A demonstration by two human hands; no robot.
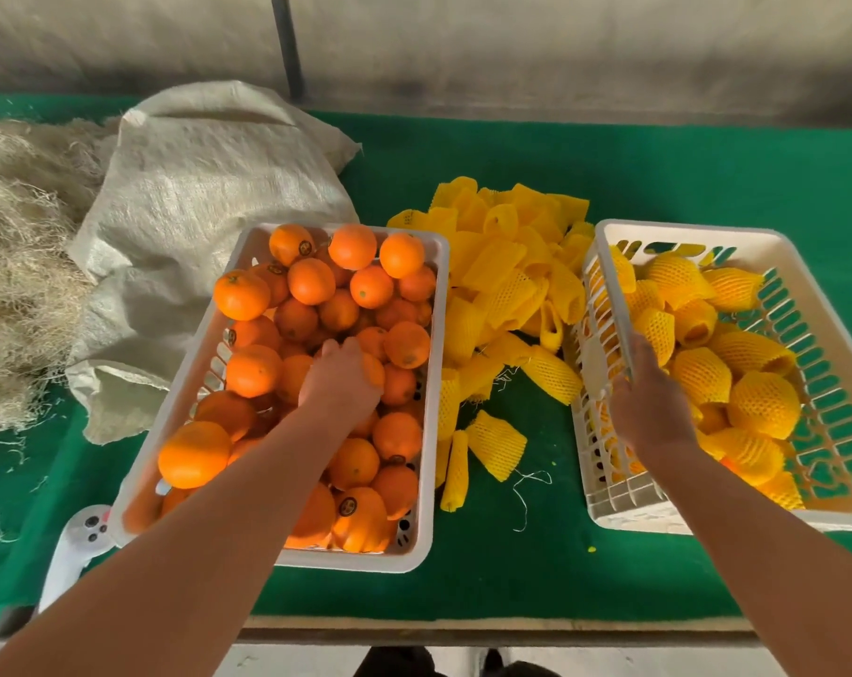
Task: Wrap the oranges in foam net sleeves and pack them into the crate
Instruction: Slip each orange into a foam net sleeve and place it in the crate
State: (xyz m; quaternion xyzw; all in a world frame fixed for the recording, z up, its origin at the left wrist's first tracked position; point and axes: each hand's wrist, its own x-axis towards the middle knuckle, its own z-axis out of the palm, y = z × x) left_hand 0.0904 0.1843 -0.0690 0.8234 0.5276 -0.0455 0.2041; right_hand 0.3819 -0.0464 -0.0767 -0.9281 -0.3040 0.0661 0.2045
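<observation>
My left hand curls its fingers round an orange in the full crate. My right hand grips the packing crate's rim. Next: lift it, reach for a sleeve on the desk.

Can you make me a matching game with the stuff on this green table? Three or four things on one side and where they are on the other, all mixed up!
Things:
1. bare oranges
2. wrapped oranges
3. empty foam sleeves
4. woven sack

Places:
A. in the right-hand crate
B. piled on the cloth between the two crates
C. behind the left-hand crate, at its far left
D. in the left-hand crate

Pairs: 1-D, 2-A, 3-B, 4-C
</observation>
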